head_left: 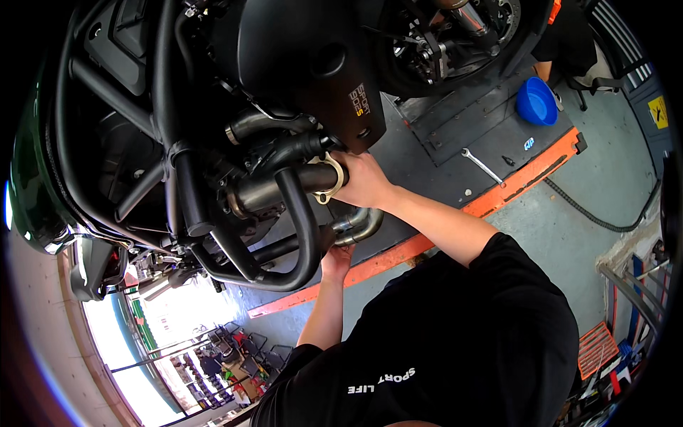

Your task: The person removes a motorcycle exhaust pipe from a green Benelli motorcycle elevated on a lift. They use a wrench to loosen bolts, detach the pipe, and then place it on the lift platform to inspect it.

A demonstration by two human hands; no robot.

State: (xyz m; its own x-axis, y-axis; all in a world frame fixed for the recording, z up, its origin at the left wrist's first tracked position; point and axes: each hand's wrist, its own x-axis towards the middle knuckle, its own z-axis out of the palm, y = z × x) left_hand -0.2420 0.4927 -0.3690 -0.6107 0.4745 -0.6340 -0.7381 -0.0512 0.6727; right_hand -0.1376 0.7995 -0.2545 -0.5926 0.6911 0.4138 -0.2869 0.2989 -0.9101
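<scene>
My right hand [361,179] is closed round a pale gold, ring-shaped exhaust flange [339,183] at the end of a thick dark metal pipe [267,189]. Its thumb lies over the top of the ring, while most of the other fingers are hidden behind it. Lower down, my left hand [337,262] reaches up under a curved exhaust pipe [364,226], its fingers against the bend and partly hidden. Both pipes are at the side of a motorcycle with a black side panel [299,71]. A black crash bar [302,220] loops in front of the thick pipe.
A combination wrench [484,167] and a blue bowl [537,102] rest on the dark lift platform [441,167], edged in orange [526,176]. Another person's hand [543,71] is near the bowl. A dark cable [605,225] crosses the floor; racks stand at lower left.
</scene>
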